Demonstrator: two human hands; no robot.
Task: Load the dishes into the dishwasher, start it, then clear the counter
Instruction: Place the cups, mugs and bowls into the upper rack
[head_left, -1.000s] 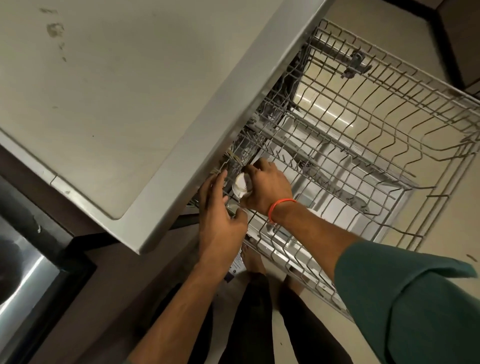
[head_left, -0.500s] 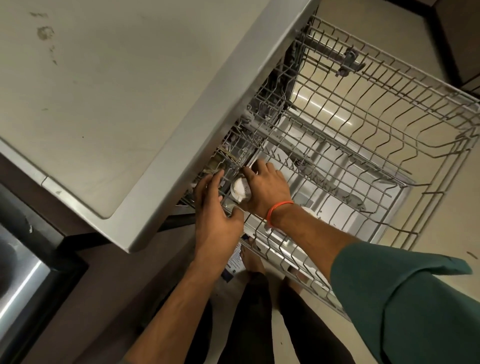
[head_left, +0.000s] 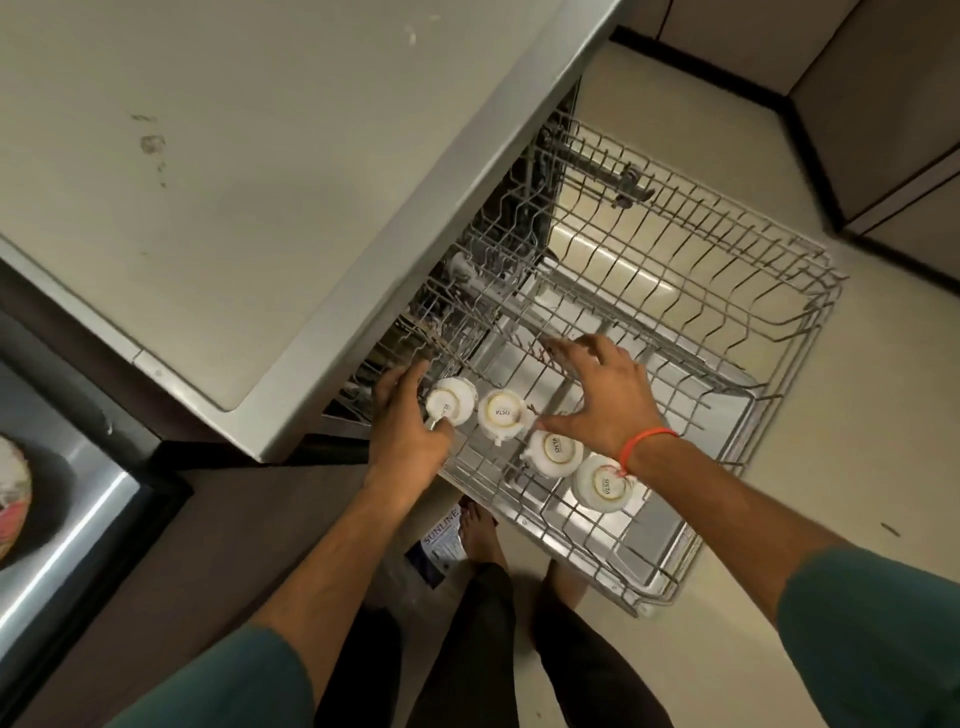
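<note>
1. A steel sink (head_left: 67, 525) sits at the far left, set into the dark desk (head_left: 208, 519).
2. The grey dishwasher top (head_left: 208, 208) overhangs the pulled-out wire rack (head_left: 727, 332).
3. The left hand (head_left: 410, 431) reaches to the rack's left end; its thumb and fingers (head_left: 405, 379) curl round the first upturned white cup (head_left: 451, 408).
4. Three more upturned cups follow in a row along the rack's near side: second (head_left: 501, 413), third (head_left: 556, 451), fourth (head_left: 602, 483).
5. The right hand (head_left: 602, 400) hovers over the rack with fingers spread wide, holding nothing, its thumb just beside the third cup.
</note>
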